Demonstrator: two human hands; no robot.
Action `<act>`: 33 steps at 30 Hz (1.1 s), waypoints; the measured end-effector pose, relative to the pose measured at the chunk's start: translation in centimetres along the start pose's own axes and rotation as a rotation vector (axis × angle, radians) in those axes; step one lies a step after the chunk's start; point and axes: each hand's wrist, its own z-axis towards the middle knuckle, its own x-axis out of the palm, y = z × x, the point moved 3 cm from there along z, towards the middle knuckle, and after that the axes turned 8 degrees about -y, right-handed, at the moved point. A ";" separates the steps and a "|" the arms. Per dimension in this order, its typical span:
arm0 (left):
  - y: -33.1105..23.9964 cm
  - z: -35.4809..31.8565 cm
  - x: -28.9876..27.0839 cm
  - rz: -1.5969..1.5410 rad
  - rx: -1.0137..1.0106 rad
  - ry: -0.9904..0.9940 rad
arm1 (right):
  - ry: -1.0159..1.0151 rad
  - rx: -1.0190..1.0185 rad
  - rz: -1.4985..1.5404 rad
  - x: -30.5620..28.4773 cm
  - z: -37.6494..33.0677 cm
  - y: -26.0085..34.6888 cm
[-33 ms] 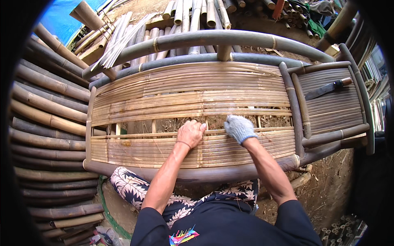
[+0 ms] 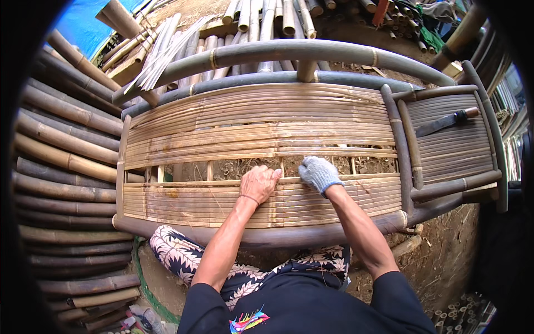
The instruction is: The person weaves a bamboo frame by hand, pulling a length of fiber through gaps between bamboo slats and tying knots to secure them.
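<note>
A bamboo bench seat made of long split slats lies in front of me. An open gap runs across its middle, showing cross battens and the ground below. My bare left hand has a thin band at the wrist. It lies on the near group of slats with its fingers curled over the slat at the gap's edge. My right hand, in a grey knit glove, grips the same slat edge just to the right. The two hands almost touch.
A long knife with a wooden handle lies on the slatted side section at the right. Thick bamboo poles are stacked at the left and more poles lie beyond the curved backrest. Bare earth is at the lower right.
</note>
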 end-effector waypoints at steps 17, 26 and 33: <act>4.5 2.1 -0.1 -0.780 -0.458 0.224 | 0.167 -0.226 0.114 2.5 1.7 2.4; 3.9 2.2 -2.3 -0.942 -0.218 0.445 | -0.137 -0.321 0.902 -2.0 -7.8 4.6; 3.5 1.4 -1.4 -0.566 -0.117 0.316 | -0.197 -0.392 1.919 -20.0 -28.7 -8.0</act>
